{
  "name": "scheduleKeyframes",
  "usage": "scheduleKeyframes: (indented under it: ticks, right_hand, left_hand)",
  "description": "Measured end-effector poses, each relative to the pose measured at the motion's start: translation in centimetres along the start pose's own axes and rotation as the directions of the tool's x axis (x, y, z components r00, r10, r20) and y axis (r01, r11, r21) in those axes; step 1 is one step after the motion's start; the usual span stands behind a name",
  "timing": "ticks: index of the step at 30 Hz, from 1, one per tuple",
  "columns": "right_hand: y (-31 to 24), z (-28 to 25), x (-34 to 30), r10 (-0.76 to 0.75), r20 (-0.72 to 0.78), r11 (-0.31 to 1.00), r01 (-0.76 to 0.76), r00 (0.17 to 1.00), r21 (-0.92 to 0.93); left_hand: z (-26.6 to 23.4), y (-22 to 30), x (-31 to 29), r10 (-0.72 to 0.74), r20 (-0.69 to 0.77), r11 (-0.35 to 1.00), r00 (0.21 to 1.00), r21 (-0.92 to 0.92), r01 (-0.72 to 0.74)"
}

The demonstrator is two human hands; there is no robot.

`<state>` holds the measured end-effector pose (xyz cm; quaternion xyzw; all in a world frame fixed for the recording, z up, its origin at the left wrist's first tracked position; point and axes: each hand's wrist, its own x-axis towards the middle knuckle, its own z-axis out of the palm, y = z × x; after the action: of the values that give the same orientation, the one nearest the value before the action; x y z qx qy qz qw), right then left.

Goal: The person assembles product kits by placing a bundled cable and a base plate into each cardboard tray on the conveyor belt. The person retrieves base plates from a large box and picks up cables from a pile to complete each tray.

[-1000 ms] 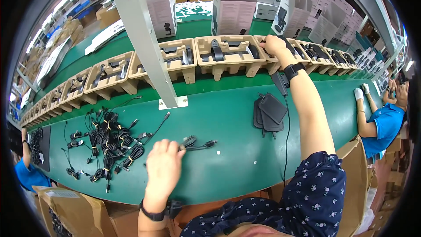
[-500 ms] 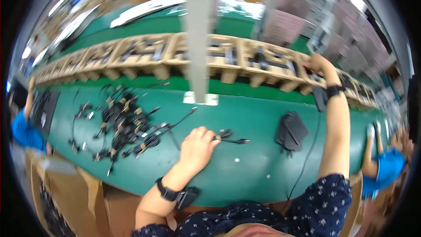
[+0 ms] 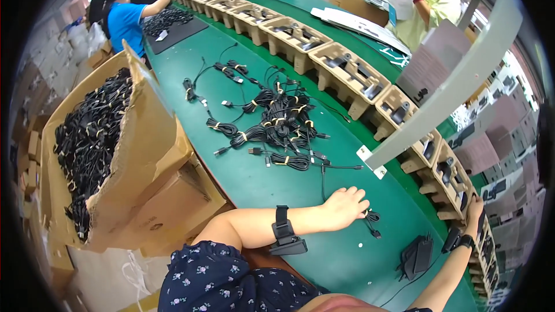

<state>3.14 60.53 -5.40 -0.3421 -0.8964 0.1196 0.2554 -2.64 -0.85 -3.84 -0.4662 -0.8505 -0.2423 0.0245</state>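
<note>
Now we see our left hand (image 3: 345, 207) lying palm down on the green table (image 3: 254, 185), fingers loosely spread and flat, the fingertips touching a small coiled black cable (image 3: 371, 218) that rests just beside them; whether any finger actually grips the cable we cannot tell. A black band (image 3: 282, 231) with a small device sits on that forearm. Our right hand (image 3: 475, 211) reaches out to the far right and rests on the edge of a cardboard tray (image 3: 457, 188) in the long row of trays (image 3: 324, 58) that runs along the far side of the table; its fingers curl over the tray rim, and we cannot make out whether they hold anything. A black watch (image 3: 462, 242) is on that wrist. Near the right forearm a stack of flat black adapters (image 3: 417, 256) lies on the table, with a thin lead trailing from it. Farther up the table, well apart from the left hand, a heap of bundled black cables (image 3: 277, 124) tied with yellowish bands is spread out. At our left stands an open cardboard box (image 3: 139, 138) full of the same black cables. At the top left a person in a blue shirt (image 3: 124, 23) works at the table, and another person in a pale green top (image 3: 430, 6) stands beyond the trays
</note>
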Motion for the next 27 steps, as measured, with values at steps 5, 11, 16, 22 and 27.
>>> scheduleKeyframes:
  ticks: [5,11,16,22,27]
  right_hand:
    - [-1.8,-0.8,-0.8,0.031,-0.067,0.998,-0.035,0.997,-0.059]
    - [-7.9,-3.8,-2.0,-0.037,0.206,0.923,0.112,0.978,-0.368]
    - [-6.5,-2.8,-1.1,0.071,0.163,0.947,-0.015,0.984,-0.322]
    - [-3.7,-2.3,-1.3,0.12,0.01,0.935,-0.109,0.993,-0.338]
    - [-11.8,-4.2,-7.2,-0.156,0.056,0.834,0.162,0.986,-0.527]
  left_hand:
    - [-0.2,-0.1,0.4,0.001,0.024,1.0,1.0,-0.011,-0.001]
    - [-0.4,-0.4,0.1,-0.008,0.045,1.0,0.999,0.005,0.008]
    - [-0.9,-0.5,-0.1,-0.009,0.068,1.0,0.998,0.001,0.009]
    - [-0.8,-0.2,0.3,0.006,0.082,1.0,0.997,-0.022,-0.004]
    - [-1.2,-0.7,-0.2,0.014,0.115,1.0,0.993,0.018,-0.017]
